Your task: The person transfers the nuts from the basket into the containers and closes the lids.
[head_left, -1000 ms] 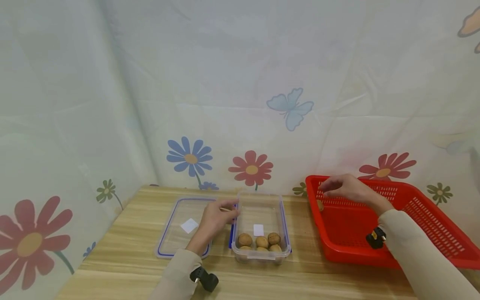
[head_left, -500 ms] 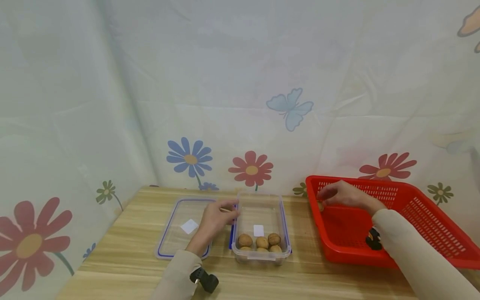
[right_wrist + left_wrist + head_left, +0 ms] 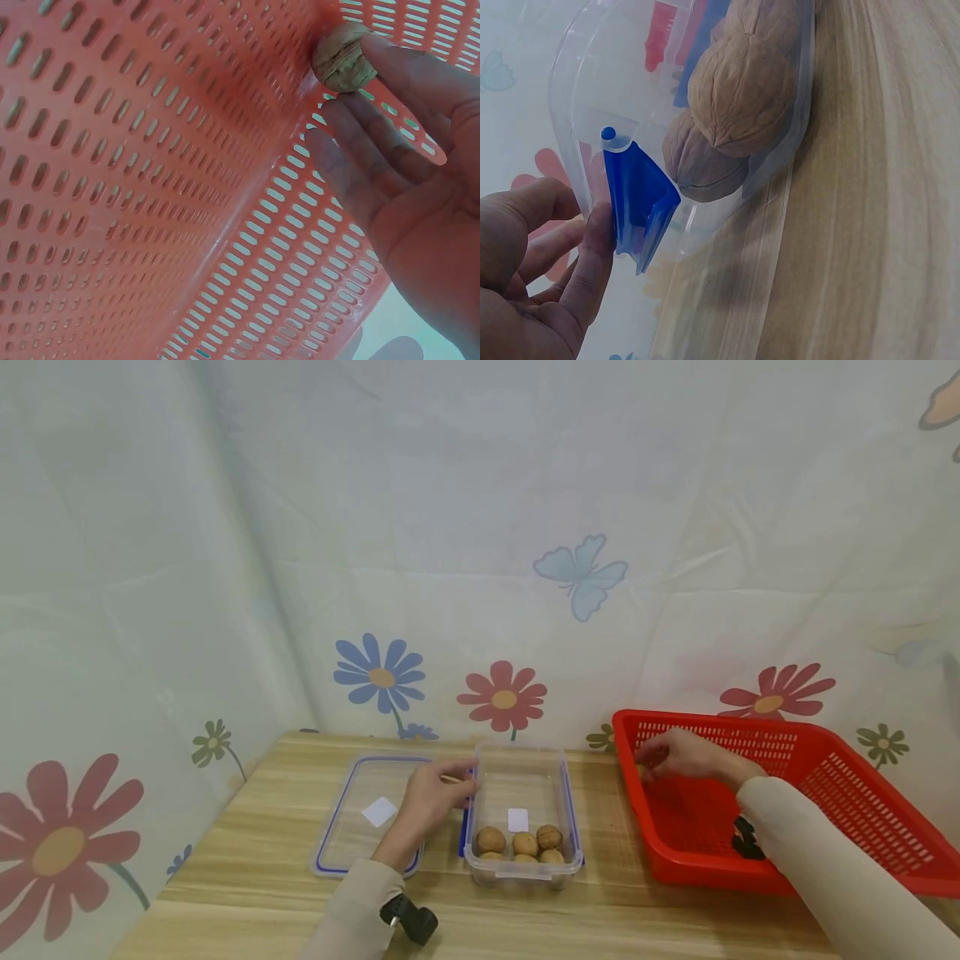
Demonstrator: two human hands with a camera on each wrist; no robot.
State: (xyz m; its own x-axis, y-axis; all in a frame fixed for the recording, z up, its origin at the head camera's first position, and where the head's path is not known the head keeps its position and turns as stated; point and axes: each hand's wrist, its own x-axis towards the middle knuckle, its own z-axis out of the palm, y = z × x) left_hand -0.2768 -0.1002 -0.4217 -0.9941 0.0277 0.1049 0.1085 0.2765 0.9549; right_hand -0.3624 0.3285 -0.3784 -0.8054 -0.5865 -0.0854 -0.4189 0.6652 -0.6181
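Note:
A clear plastic container (image 3: 521, 758) with blue latches stands mid-table and holds several walnuts (image 3: 525, 843) at its near end. My left hand (image 3: 433, 797) rests at its left side. In the left wrist view the thumb (image 3: 592, 259) lies against the blue latch (image 3: 639, 201), with walnuts (image 3: 739, 94) behind the wall. My right hand (image 3: 678, 754) is down in the near-left corner of the red basket (image 3: 862, 793). There one fingertip (image 3: 401, 64) touches a lone walnut (image 3: 343, 58) lying against the perforated wall, while the other fingers stay nearly straight.
The container's clear lid (image 3: 348, 839), blue-rimmed, lies flat left of it under my left forearm. The wooden table (image 3: 247, 877) is backed by a flowered cloth (image 3: 502, 697) on two sides. The basket takes up the right end of the table.
My right hand has dropped from above the basket's rim into its near-left corner and reached the walnut. The left hand and container have stayed put.

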